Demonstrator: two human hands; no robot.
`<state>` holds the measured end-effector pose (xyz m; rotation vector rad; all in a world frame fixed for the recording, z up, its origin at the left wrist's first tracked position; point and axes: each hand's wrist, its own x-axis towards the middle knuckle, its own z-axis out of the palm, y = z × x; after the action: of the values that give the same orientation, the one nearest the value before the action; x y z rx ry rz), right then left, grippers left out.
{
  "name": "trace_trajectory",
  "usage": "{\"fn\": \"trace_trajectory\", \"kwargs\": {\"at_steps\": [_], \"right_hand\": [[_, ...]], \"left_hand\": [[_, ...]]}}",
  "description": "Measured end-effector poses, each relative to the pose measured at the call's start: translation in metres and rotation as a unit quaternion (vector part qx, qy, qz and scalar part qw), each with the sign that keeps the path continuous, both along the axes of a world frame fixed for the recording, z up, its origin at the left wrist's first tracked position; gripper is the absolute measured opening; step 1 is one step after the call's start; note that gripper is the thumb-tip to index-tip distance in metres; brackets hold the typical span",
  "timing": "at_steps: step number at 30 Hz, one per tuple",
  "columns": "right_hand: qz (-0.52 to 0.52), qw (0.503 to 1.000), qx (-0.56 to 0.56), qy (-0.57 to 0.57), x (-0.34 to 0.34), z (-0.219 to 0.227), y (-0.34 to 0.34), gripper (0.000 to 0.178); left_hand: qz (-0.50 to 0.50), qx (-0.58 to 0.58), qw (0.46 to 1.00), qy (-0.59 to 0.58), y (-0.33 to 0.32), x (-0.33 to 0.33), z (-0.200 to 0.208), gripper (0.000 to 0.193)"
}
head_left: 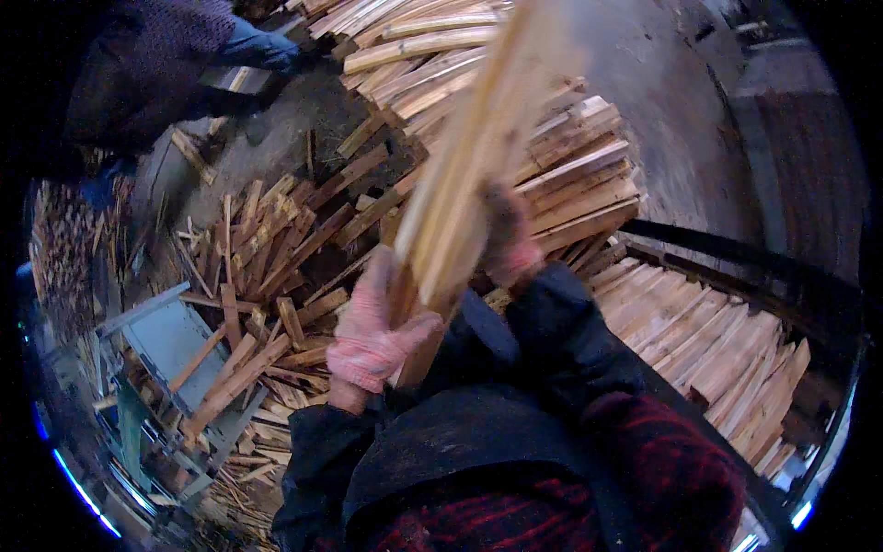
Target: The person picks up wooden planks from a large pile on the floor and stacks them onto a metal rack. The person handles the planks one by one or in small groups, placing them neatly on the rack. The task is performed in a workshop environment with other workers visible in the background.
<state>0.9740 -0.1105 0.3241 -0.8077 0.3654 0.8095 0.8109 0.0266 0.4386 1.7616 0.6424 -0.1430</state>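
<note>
Between my hands I hold several long wooden strips (464, 170) together as a bundle, tilted with the far end up and smeared by motion. My left hand (372, 331), in a pink-and-white work glove, is closed around the lower left side near the close end. On the right side, a little farther up, my gloved right hand (508, 237) presses against the bundle; its fingers are blurred and partly hidden behind the wood. A large stack of similar strips (584, 175) lies just beyond my right hand.
To the left spreads a loose heap of wood pieces (276, 230), some lying on a pale blue-grey metal machine or table (166, 340). Stacked strips (708, 340) fill a dark-framed rack at the right. Another person (156, 74) stands at the far left.
</note>
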Motion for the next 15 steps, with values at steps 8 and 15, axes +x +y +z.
{"fn": "trace_trajectory", "kwargs": {"at_steps": [8,15], "right_hand": [[0.003,0.979,-0.203,-0.024,0.132,-0.093,-0.108,0.035],[0.128,0.915,-0.383,0.021,0.118,-0.137,-0.072,0.03]], "left_hand": [[-0.052,0.017,0.986,0.159,-0.014,0.01,-0.028,0.077],[0.044,-0.066,0.978,0.195,-0.022,-0.019,-0.056,0.071]]}}
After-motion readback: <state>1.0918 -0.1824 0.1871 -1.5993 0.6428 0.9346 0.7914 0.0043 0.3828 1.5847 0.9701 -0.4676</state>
